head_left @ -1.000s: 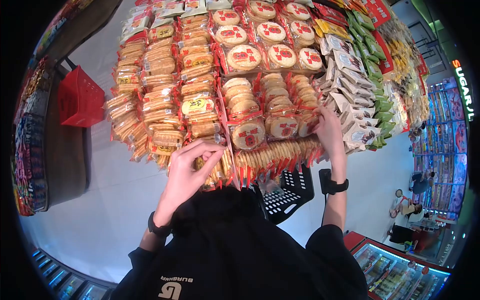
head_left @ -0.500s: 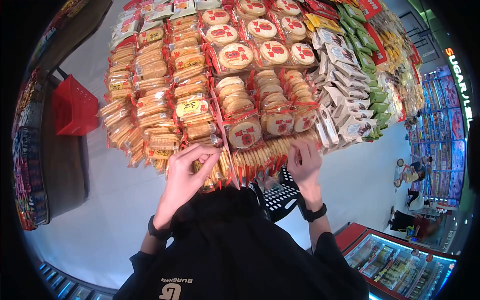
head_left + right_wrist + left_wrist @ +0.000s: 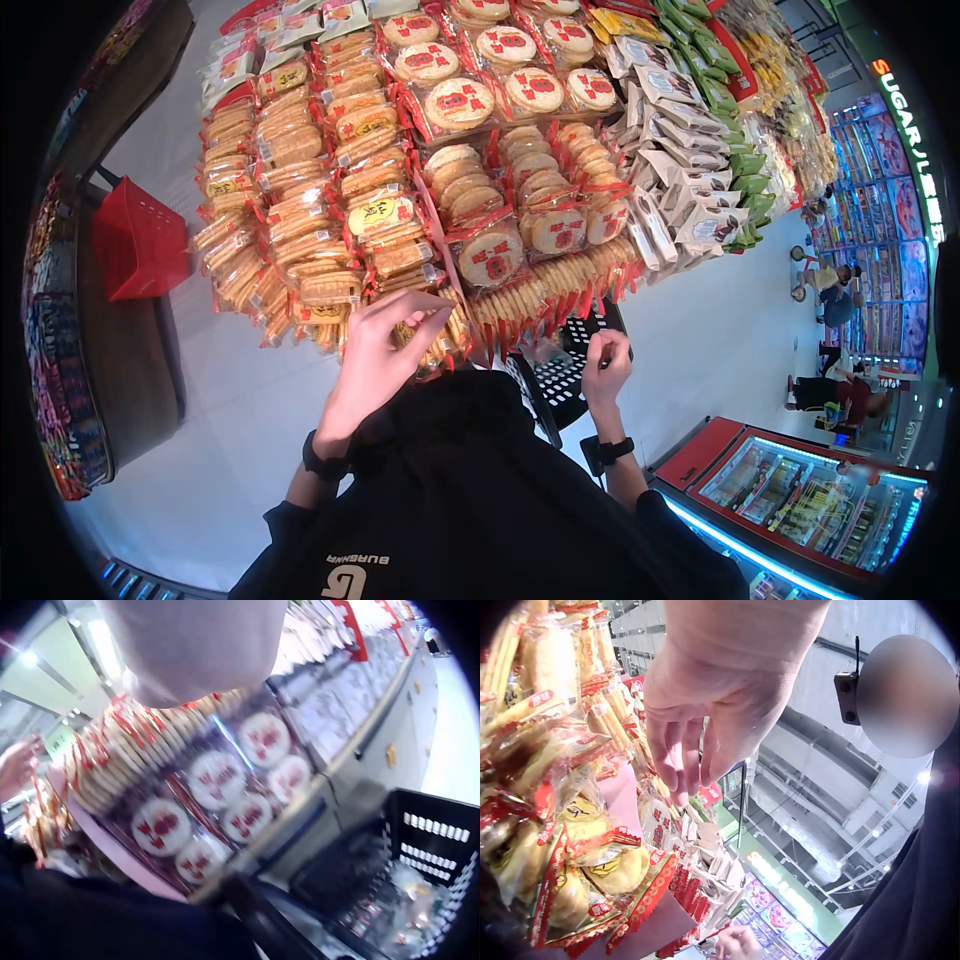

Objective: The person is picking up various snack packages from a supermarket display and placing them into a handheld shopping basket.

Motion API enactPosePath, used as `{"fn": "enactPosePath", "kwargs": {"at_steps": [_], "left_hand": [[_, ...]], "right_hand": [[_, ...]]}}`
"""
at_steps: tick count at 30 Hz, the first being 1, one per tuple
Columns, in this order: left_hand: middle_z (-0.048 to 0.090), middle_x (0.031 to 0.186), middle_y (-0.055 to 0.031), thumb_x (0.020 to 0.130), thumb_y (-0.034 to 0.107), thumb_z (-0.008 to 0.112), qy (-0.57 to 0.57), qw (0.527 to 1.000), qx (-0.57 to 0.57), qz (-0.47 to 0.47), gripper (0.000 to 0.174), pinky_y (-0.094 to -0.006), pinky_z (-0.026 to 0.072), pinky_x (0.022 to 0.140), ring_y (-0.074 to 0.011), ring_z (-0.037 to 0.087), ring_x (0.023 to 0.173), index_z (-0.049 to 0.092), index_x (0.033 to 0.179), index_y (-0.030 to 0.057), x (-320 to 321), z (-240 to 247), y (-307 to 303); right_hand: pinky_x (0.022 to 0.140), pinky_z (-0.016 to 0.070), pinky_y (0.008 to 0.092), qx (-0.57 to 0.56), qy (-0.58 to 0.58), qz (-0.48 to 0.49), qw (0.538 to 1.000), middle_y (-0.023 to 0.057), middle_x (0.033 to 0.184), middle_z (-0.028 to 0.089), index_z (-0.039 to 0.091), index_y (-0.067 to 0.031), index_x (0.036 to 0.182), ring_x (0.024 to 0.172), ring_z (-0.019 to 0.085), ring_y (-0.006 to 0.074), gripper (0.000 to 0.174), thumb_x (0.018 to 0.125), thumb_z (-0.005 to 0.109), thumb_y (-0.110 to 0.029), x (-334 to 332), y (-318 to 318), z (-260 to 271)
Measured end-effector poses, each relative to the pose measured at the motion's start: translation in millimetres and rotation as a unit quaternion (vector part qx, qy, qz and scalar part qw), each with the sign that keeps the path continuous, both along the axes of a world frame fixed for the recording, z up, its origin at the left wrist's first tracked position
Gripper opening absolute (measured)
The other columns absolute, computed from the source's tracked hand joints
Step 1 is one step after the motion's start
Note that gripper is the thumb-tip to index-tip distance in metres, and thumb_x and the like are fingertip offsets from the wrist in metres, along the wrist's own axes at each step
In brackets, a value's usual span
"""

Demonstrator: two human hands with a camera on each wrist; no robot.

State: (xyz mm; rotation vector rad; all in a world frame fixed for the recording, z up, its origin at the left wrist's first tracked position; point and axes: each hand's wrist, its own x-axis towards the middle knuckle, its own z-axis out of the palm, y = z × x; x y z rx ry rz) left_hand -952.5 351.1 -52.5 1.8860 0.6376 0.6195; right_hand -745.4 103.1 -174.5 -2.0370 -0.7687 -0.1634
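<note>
A person in a black top (image 3: 450,480) stands with the left grip (image 3: 383,345) over bagged biscuits (image 3: 305,215) with yellow labels, its bent fingers and thumb apart with nothing between them; whether it touches the bags cannot be told. The right grip (image 3: 606,368) hangs in the air, its fingers loosely curled beside the thumb and nothing visible in it. Just below and to the left of the right grip is a black basket (image 3: 433,801), with clear-wrapped packets (image 3: 414,907) inside. Ahead of the right grip and to its left, a row of round crackers (image 3: 545,285) stands on edge in red-trimmed wrappers, while a pink divider (image 3: 622,791), just right of the left grip, parts them from the bagged biscuits. Farther ahead of both grips lie large crackers (image 3: 535,90) printed in red. White packets (image 3: 690,150) and green packets (image 3: 745,160) are stacked ahead and to the right of the right grip. Well to the left of the left grip is a red basket (image 3: 145,245); to the right of the right grip stands a red-framed freezer case (image 3: 700,452), and a lit sign (image 3: 905,130) shows farther off on that side
</note>
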Motion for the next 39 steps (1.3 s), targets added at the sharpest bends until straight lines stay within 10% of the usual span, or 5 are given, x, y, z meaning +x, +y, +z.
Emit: {"fn": "enactPosePath", "kwargs": {"at_steps": [5, 9, 19, 28, 39], "left_hand": [[0.066, 0.069, -0.0109, 0.086, 0.008, 0.067, 0.038, 0.997, -0.063, -0.008, 0.016, -0.0289, 0.0490, 0.057, -0.0164, 0.065, 0.061, 0.070, 0.100, 0.0014, -22, -7, 0], [0.062, 0.061, -0.0110, 0.089, 0.011, 0.064, 0.039, 0.992, -0.089, -0.074, 0.015, -0.0300, 0.0468, 0.051, -0.0177, 0.065, 0.054, 0.070, 0.100, 0.0024, -38, -9, 0], [0.062, 0.061, -0.0092, 0.075, 0.006, 0.061, 0.121, 0.960, -0.103, -0.230, 0.011, -0.0297, 0.0465, 0.054, -0.0195, 0.060, 0.054, 0.070, 0.082, 0.0050, -139, -67, 24], [0.069, 0.072, -0.0151, 0.085, 0.018, 0.056, 0.512, 0.855, -0.072, 0.031, 0.022, -0.0379, 0.0558, 0.066, -0.0263, 0.070, 0.070, 0.072, 0.086, 0.0017, -354, -420, 24], [0.071, 0.088, -0.0176, 0.079, 0.031, 0.067, 0.435, 0.893, -0.119, -0.006, 0.028, -0.0456, 0.0524, 0.084, -0.0400, 0.066, 0.089, 0.072, 0.087, 0.0051, -382, -405, -33]], "right_hand": [[0.071, 0.0488, 0.0455, -0.333, 0.103, 0.135, 0.928, 0.0242, 0.093, 0.062, 0.055, 0.0000, 0.108, 0.089, 0.062, 0.0382, 0.036, 0.096, 0.055, -0.033, -42, -52, -87], [0.060, 0.0475, 0.0457, -0.316, 0.223, 0.114, 0.915, 0.0237, 0.067, 0.062, 0.063, 0.0036, 0.101, 0.066, 0.062, 0.0427, 0.044, 0.101, 0.043, -0.035, -67, -46, -103], [0.060, 0.0500, 0.0442, -0.343, 0.172, 0.068, 0.921, 0.0231, 0.068, 0.064, 0.067, -0.0005, 0.101, 0.063, 0.064, 0.0387, 0.028, 0.084, 0.065, -0.023, -84, -32, -112], [0.062, 0.0508, 0.0430, -0.344, 0.125, 0.054, 0.929, 0.0225, 0.071, 0.066, 0.068, 0.0025, 0.091, 0.067, 0.065, 0.0391, 0.023, 0.083, 0.067, -0.019, -94, -25, -110], [0.069, 0.0516, 0.0536, -0.416, 0.032, 0.033, 0.908, 0.0258, 0.075, 0.064, 0.059, -0.0118, 0.117, 0.074, 0.063, 0.0462, 0.038, 0.083, 0.066, -0.028, -107, -26, -117]]}}
